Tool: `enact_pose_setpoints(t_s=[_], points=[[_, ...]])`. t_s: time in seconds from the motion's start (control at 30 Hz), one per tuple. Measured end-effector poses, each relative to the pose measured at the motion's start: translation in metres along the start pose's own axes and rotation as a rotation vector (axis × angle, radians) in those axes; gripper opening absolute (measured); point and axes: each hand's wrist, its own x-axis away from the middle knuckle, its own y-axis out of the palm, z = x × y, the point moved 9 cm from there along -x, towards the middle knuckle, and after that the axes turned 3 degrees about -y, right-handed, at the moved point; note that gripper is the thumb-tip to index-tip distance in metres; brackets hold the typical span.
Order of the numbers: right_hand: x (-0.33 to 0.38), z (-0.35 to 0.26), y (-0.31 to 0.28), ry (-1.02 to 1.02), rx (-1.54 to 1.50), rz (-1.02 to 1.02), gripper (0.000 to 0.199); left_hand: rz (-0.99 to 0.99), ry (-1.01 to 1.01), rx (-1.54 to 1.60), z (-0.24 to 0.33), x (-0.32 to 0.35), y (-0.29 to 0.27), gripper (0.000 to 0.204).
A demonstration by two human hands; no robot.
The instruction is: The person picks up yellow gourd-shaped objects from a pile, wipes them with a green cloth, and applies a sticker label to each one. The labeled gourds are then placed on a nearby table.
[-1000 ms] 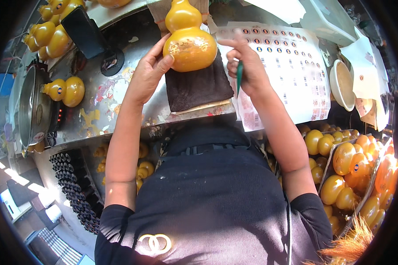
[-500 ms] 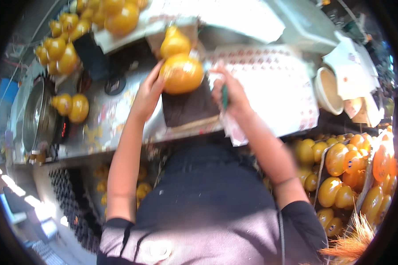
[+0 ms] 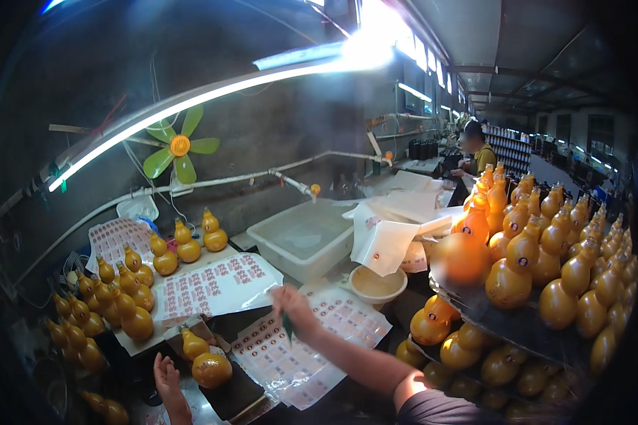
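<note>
A glossy yellow gourd-shaped bottle (image 3: 211,370) lies tilted on a dark pad (image 3: 235,391) at the near edge of the worktable. Just left of it is my left hand (image 3: 169,386), fingers stretched and holding nothing, apart from the bottle. My right hand (image 3: 295,312) is closed around a slim green pointed tool (image 3: 286,329), its tip pointing down; the exact kind is unclear. This hand hovers over a white sheet (image 3: 319,354) printed with rows of small marks. Farther back lies another printed sheet (image 3: 216,285) with reddish patterns.
Several yellow gourd-shaped bottles (image 3: 136,322) stand at the left. A white basin of water (image 3: 305,237) and a round bowl (image 3: 378,283) sit beyond my right hand. Shelves of bottles (image 3: 510,283) crowd the right. A green fan (image 3: 180,146) is by the wall; a person (image 3: 478,152) sits farther off.
My view has swung up and to the right. My left hand has let go of the bottle. My right hand, still with the green tool, has moved away from the bottle over the printed sheets.
</note>
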Motion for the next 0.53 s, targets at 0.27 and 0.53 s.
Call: enact_pose_setpoints(t_s=[0.27,0.53], points=[[-0.12,-0.338,0.022,-0.699,0.235,0.106,0.045,-0.019,0.097,-0.028,0.064,0.01,0.034,0.054],[-0.276,-0.483,0.009,-0.698,0.635,0.47,0.1,0.06,-0.082,-0.014,0.024,0.001,-0.008,0.067]])
